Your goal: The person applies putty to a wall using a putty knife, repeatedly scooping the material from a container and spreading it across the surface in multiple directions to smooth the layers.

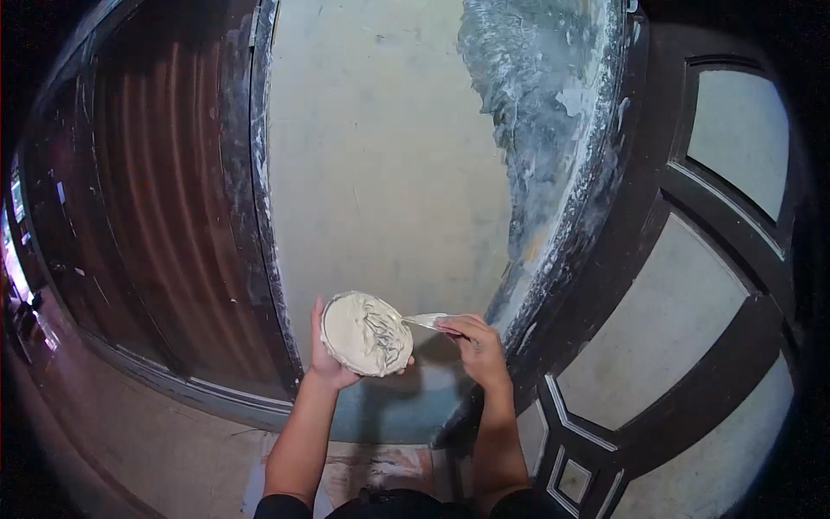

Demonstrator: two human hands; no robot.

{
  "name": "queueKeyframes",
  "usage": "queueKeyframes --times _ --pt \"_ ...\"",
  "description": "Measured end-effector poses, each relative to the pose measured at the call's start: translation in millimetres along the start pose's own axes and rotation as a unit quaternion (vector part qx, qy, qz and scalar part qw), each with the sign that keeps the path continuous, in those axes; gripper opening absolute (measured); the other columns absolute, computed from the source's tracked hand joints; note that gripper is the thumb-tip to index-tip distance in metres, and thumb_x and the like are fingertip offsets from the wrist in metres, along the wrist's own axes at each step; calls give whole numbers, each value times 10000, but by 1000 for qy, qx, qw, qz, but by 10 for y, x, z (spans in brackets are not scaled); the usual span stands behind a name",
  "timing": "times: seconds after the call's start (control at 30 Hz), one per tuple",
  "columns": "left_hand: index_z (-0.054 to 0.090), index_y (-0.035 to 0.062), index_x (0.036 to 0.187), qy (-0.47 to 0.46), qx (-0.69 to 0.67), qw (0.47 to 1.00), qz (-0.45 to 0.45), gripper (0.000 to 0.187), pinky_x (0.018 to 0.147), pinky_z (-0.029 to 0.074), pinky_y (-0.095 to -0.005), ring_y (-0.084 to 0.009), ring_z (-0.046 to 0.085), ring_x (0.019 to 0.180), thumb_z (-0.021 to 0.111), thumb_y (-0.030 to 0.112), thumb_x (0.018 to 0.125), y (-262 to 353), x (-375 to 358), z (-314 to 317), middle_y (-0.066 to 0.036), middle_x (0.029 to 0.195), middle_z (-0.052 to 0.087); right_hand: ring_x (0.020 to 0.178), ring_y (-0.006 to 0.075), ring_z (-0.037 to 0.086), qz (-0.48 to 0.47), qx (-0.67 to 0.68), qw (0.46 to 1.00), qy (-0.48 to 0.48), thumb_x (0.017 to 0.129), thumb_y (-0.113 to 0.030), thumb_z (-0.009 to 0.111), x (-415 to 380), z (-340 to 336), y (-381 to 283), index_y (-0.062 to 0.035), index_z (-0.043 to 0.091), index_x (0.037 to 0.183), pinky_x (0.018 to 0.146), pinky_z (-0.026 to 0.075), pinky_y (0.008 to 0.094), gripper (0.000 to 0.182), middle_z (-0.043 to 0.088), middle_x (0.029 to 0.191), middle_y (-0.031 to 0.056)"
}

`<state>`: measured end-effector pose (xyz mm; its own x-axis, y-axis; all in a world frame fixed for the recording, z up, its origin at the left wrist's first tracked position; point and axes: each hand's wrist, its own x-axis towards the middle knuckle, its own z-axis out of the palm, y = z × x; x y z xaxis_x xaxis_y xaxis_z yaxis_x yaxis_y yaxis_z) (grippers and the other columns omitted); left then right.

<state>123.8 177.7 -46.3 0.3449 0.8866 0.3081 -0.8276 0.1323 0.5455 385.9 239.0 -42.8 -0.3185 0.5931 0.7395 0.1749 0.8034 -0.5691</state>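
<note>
My left hand [325,359] is wrapped round a round tub of cream-coloured putty [352,324], tilted so its open top faces me. The putty is smooth on the left and churned into ridges on the right. In my right hand [479,346] is a putty knife [425,321], its handle hidden by my fingers. The blade points left and meets the tub's right rim. Behind both hands stands a wall panel [389,173], largely coated in cream putty, with a bare grey-blue patch [545,112] along its upper right side.
Dark wooden boards [164,190] line the left side. To the right is a dark-framed door [648,268] with pale panels. White smears mark the frame edges beside the wall panel. Below lie the floor [190,445] and some paper [380,467] near my body.
</note>
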Motion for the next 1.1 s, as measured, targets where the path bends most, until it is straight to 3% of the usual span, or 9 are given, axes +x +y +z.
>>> queueKeyframes --times 0.2,0.27,0.4,0.53,0.57,0.6,0.67,1.0,1.1 --pt "428 68 1541 -46 -31 998 -16 1081 988 443 -798 -626 526 1263 301 912 877 61 -10 38 -329 1483 497 1149 347 637 -88 -130 987 -14 789 139 624 -165 -246 -192 -61 779 1106 1064 488 447 406 764 1153 91" --pt "409 45 1542 75 -123 989 10 1099 907 499 -789 -696 555 1147 302 912 875 29 -36 233 -364 1442 512 1185 355 618 -129 -171 975 -55 781 143 635 -186 -414 -224 -67 769 1122 1079 482 459 422 748 1183 80" --pt "429 70 1529 -36 -34 999 -11 1080 977 445 -808 -633 560 1215 291 919 877 65 -86 197 -309 1451 535 1181 354 633 -193 -216 953 -86 707 116 664 -101 -646 -400 -80 765 1150 1067 495 456 495 744 1204 65" --pt "457 64 1511 -17 -125 991 -30 1068 946 469 -803 -634 580 1177 289 911 883 108 -124 258 -308 1430 556 1168 336 629 -228 -264 926 -145 786 -62 775 -23 -655 -744 -97 752 1159 1058 510 474 375 731 1183 57" --pt "470 71 1509 -83 -68 994 -38 1051 942 467 -807 -610 576 1206 291 901 892 137 -116 264 -295 1439 557 1159 330 635 -245 -272 920 -144 791 -72 773 -8 -627 -824 -96 753 1152 1050 514 470 362 732 1174 57" --pt "385 86 1582 -52 -70 995 -43 1139 940 441 -827 -704 502 1220 312 948 840 132 -101 195 -340 1513 463 1150 324 641 -261 -280 913 -142 797 -82 772 8 -605 -891 -95 753 1144 1043 519 467 349 732 1164 57" --pt "466 89 1525 -7 -47 999 -6 1039 948 454 -811 -582 556 1260 282 898 899 121 -101 271 -274 1470 545 1145 314 646 -267 -300 905 -140 809 -109 761 41 -612 -966 -101 754 1137 1024 529 455 328 732 1153 52" --pt "447 54 1528 -50 -59 997 -20 1044 983 434 -808 -557 562 1270 272 882 917 170 -127 330 -270 1489 526 1141 321 647 -290 -320 890 -145 830 -167 718 205 -719 -1078 -120 740 1151 1013 533 460 325 725 1138 38" --pt "452 34 1519 -20 -4 1000 -24 1016 1051 460 -716 -488 589 1278 242 848 949 190 -78 306 -256 1453 561 1143 330 647 -326 -326 863 -206 818 -156 710 321 -659 -1156 -100 729 1134 1002 546 447 321 712 1190 48"
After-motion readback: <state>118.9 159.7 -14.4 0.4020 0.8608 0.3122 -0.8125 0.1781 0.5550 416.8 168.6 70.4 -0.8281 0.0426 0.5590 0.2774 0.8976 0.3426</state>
